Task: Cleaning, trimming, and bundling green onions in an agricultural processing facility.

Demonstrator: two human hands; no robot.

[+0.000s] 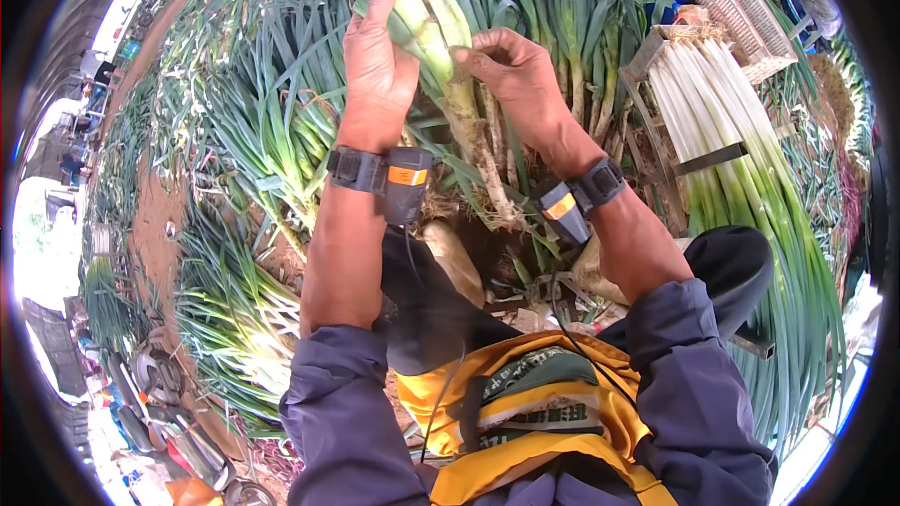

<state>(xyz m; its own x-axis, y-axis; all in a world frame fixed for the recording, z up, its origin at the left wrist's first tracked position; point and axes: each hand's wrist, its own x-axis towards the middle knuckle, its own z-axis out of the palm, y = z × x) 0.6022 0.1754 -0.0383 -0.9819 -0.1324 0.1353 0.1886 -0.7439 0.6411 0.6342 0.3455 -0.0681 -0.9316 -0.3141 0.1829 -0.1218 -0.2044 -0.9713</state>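
Note:
My left hand (377, 70) grips the green upper part of a large leek (441, 47), held upright in front of me. My right hand (511, 70) pinches the same leek's pale stalk from the right, fingertips on its outer layer. The stalk's dirty root end (502, 206) hangs down between my forearms. Both wrists wear black bands with small black-and-orange devices.
Heaps of uncleaned leeks (262, 131) lie on the red earth ahead and to the left. A metal rack (670, 169) on the right holds cleaned white leeks (722, 122). A woven basket (741, 9) stands at the far right. Motorbikes (169, 412) are parked lower left.

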